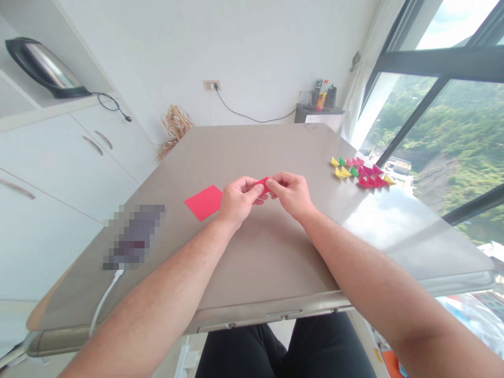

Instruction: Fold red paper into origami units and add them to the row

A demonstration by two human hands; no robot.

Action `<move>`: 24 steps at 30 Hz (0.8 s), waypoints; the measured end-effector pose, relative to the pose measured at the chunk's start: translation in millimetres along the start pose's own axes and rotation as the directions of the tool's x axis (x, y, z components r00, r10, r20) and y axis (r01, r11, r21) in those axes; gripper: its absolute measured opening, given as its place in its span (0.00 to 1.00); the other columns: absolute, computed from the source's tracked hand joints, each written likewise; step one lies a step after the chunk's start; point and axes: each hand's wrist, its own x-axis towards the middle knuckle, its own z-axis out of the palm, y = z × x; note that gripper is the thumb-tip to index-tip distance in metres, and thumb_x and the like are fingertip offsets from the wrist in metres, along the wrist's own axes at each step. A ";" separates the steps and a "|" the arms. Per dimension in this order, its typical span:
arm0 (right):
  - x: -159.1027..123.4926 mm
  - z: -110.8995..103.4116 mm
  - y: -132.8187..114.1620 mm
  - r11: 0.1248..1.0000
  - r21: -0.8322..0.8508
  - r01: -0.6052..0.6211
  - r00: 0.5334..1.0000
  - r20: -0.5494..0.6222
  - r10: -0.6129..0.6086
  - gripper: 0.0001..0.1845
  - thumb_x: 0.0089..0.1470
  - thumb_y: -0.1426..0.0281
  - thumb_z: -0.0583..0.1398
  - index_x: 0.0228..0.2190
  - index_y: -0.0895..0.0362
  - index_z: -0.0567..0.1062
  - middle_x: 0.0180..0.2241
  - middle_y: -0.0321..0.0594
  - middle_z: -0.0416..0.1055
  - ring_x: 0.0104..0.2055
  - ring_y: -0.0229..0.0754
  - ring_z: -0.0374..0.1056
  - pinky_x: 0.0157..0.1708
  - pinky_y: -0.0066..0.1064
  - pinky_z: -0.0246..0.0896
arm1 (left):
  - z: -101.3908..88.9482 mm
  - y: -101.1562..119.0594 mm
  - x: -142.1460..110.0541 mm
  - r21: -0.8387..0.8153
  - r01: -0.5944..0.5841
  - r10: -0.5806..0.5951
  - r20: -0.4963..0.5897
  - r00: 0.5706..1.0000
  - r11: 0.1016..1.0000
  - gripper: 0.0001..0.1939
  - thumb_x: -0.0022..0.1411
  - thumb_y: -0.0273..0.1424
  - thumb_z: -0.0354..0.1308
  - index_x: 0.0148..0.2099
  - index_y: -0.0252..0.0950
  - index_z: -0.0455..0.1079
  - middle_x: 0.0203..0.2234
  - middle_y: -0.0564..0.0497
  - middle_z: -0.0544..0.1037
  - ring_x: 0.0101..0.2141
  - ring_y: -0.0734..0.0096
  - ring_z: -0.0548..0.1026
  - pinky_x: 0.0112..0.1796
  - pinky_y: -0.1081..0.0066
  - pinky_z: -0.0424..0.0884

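Observation:
A small folded piece of red paper (263,182) is pinched between both my hands, above the middle of the table. My left hand (240,199) grips its left side with thumb and fingers. On its other side, my right hand (290,193) holds it the same way, and the fingers hide much of its shape. Flat on the table by my left hand lies a square sheet of red paper (202,203), its right corner covered by that hand. Several small folded paper boats (364,176) in yellow, green, pink and red stand grouped at the right.
The grey-brown table (252,152) stretches ahead, its front edge near my lap. A pixelated dark object (136,236) with a white cable (104,299) lies at the left. Bottles (322,95) stand on a small cabinet behind. Windows (433,115) line the right side.

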 end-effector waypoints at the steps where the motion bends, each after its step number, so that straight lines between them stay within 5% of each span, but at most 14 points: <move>1: -0.1 0.5 -0.1 1.000 0.009 -0.005 1.000 0.001 0.005 0.09 0.51 0.63 0.63 0.27 0.55 0.79 0.27 0.38 0.77 0.30 0.39 0.70 0.31 0.31 0.67 | 0.1 -0.7 0.1 0.015 0.001 -0.001 -0.004 1.000 1.000 0.16 0.55 0.42 0.69 0.36 0.34 0.75 0.28 0.47 0.82 0.29 0.65 0.81 0.33 0.65 0.78; 16: -1.5 2.1 -3.5 1.000 0.029 0.005 0.999 -0.043 -0.004 0.07 0.49 0.64 0.63 0.25 0.55 0.77 0.26 0.37 0.75 0.30 0.39 0.69 0.32 0.32 0.67 | 4.5 0.2 -2.1 0.052 -0.022 0.022 0.010 1.000 0.998 0.21 0.53 0.49 0.70 0.33 0.35 0.74 0.26 0.48 0.81 0.26 0.68 0.79 0.33 0.67 0.76; 24: -0.2 3.2 -4.5 0.992 0.123 0.002 0.997 -0.081 0.008 0.05 0.48 0.67 0.63 0.24 0.55 0.75 0.26 0.37 0.75 0.29 0.38 0.68 0.31 0.31 0.67 | 5.8 1.0 -4.7 0.042 0.000 -0.003 0.067 0.998 0.999 0.13 0.54 0.40 0.70 0.34 0.35 0.75 0.28 0.48 0.81 0.27 0.69 0.78 0.31 0.67 0.76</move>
